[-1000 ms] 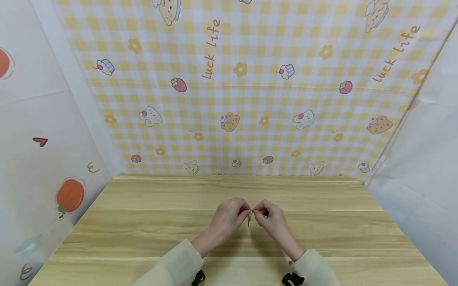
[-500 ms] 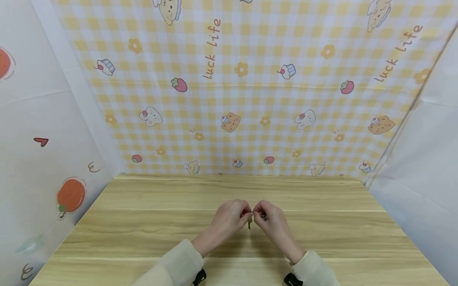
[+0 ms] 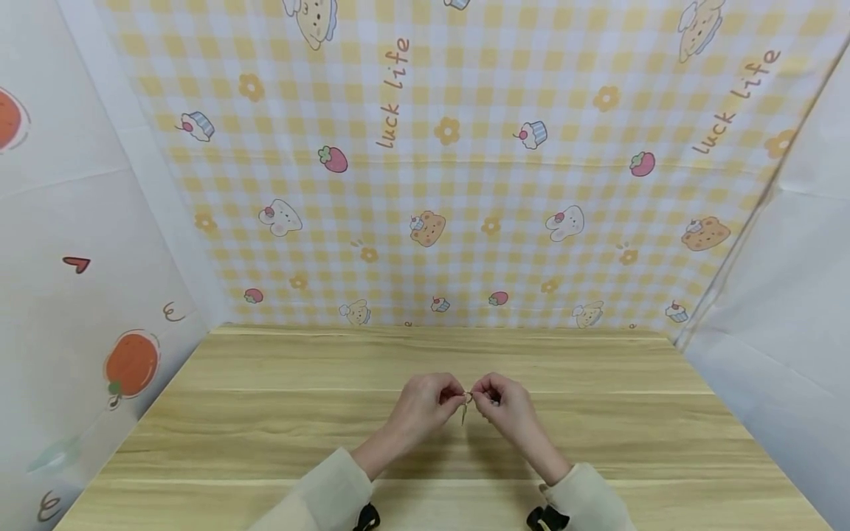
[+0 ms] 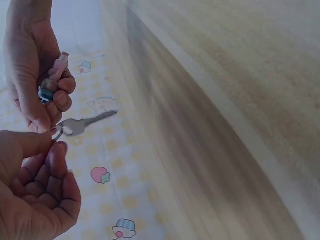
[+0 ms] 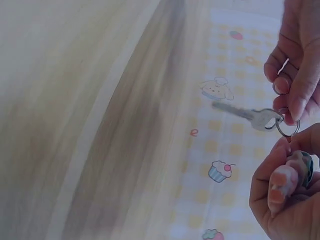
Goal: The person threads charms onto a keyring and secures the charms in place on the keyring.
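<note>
- Head view: left hand (image 3: 425, 402) and right hand (image 3: 510, 409) are meeting above a wooden table (image 3: 265, 420), fingertips close together.
- Key (image 3: 464, 415) is hanging down between them, clear of the tabletop.
- Cream sleeves (image 3: 325, 490) are covering both forearms; black straps (image 3: 548, 518) are showing at the wrists, partly cut off by the bottom edge.
- Yellow-checked cloth (image 3: 412, 169) is standing behind the table, carrying printed strawberries, cupcakes and "luck life" lettering.
- Left wrist view: left thumb and index finger are pinching a metal ring (image 4: 58, 135); the remaining left fingers are curling in toward the palm.
- Key is dangling from that ring, blade pointing toward the table side, nothing gripping the blade.
- Right hand is holding a small pink-and-teal charm (image 4: 59, 69) in curled fingers, its thumb tip sitting right by the ring.
- Right wrist view: ring is showing between the two hands, left thumb pressing at its upper part, right fingertips meeting its lower edge; exact right-hand contact on the ring, cannot tell.
- Charm is lying against the right palm, fingers wrapping partly round it.
- Key is sticking out sideways from the ring, looking slightly blurred toward the tip.
</note>
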`<state>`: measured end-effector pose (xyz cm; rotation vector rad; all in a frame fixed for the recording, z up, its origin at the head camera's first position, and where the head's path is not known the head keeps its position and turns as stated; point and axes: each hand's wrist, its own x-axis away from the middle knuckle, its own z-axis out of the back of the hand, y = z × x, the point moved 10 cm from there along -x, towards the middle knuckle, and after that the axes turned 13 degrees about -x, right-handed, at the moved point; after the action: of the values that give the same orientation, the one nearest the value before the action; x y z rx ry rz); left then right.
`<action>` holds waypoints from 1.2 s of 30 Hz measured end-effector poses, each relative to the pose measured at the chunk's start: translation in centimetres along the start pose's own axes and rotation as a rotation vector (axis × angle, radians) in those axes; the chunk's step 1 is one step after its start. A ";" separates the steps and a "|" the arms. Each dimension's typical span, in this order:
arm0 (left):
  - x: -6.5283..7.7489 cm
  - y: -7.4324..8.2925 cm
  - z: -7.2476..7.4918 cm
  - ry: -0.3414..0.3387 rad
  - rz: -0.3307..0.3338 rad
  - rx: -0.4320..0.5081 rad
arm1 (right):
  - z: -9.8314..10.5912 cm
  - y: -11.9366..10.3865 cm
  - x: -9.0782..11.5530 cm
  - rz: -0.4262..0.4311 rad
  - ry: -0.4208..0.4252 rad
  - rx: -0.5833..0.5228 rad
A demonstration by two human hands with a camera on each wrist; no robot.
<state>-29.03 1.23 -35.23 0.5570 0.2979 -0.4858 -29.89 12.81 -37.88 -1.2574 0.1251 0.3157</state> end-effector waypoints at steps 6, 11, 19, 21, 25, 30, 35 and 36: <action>-0.2 0.2 0.0 -0.036 -0.007 -0.032 | -0.3 -2.4 0.4 0.214 0.023 0.184; -0.3 0.3 0.1 -0.019 -0.010 -0.057 | -0.3 -2.7 0.4 0.243 0.037 0.187; 0.1 0.2 0.6 0.074 -0.011 -0.026 | 0.0 -1.2 0.0 0.071 0.028 0.053; 0.2 0.2 0.8 0.099 -0.017 -0.023 | 0.0 -1.1 0.0 0.054 0.023 0.041; 0.4 0.2 1.0 0.112 -0.017 -0.021 | 0.0 -1.2 0.0 0.070 0.015 0.046; 0.3 0.2 0.3 0.037 -0.014 -0.051 | -0.5 -2.8 0.4 0.257 0.008 0.201; 0.1 0.5 0.2 -0.001 -0.018 -0.086 | -1.1 -3.8 0.8 0.384 0.006 0.322; 0.0 0.5 0.2 0.001 -0.016 -0.089 | -1.1 -3.8 0.8 0.381 0.010 0.319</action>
<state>-28.72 1.46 -34.85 0.4690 0.3234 -0.4859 -27.89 10.84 -34.96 -0.9139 0.4106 0.5941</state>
